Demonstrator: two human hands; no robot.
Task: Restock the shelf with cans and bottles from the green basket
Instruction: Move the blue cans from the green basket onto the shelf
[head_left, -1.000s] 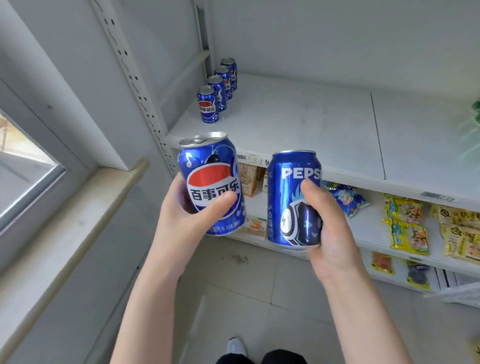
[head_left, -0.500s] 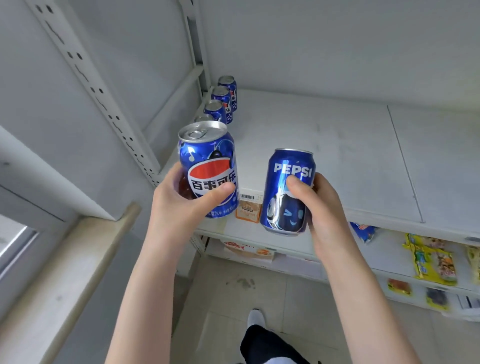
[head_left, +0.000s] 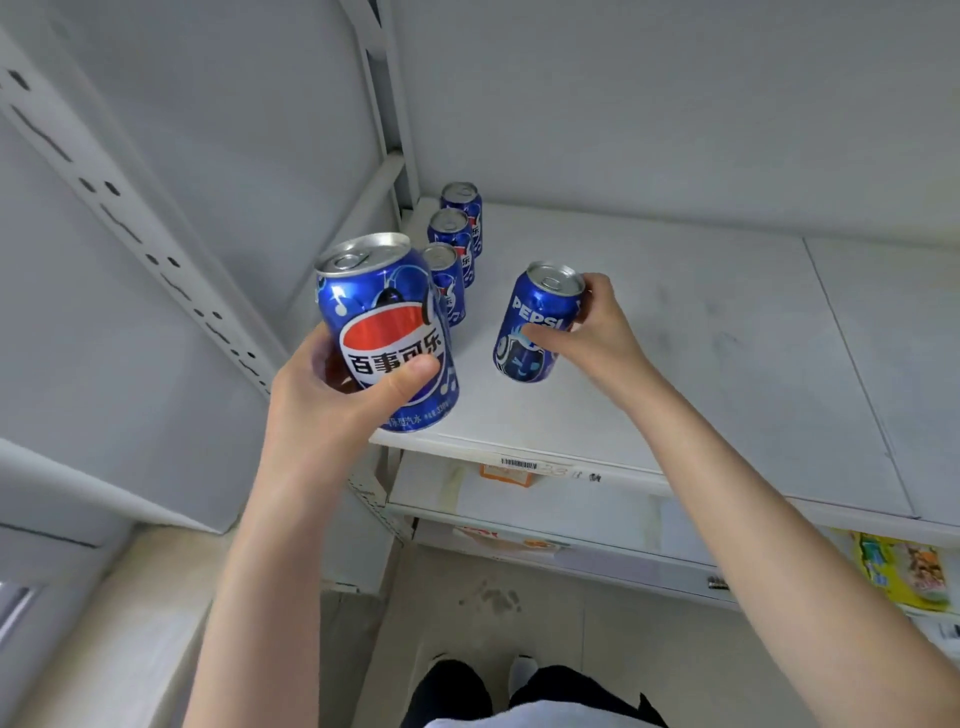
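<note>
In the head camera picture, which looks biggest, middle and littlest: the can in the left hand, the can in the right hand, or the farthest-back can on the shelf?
1. Can in the left hand
2. Can in the right hand
3. Farthest-back can

That is only how they look: nearer cans look bigger, so their real sizes may match.

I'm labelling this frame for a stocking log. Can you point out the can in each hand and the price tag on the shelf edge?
Left-hand can (head_left: 387, 332), head view: on its red-and-white logo.
Right-hand can (head_left: 535, 325), head view: on its blue side, at the lettering.
Price tag (head_left: 518, 463), head view: on the barcode strip.
</note>
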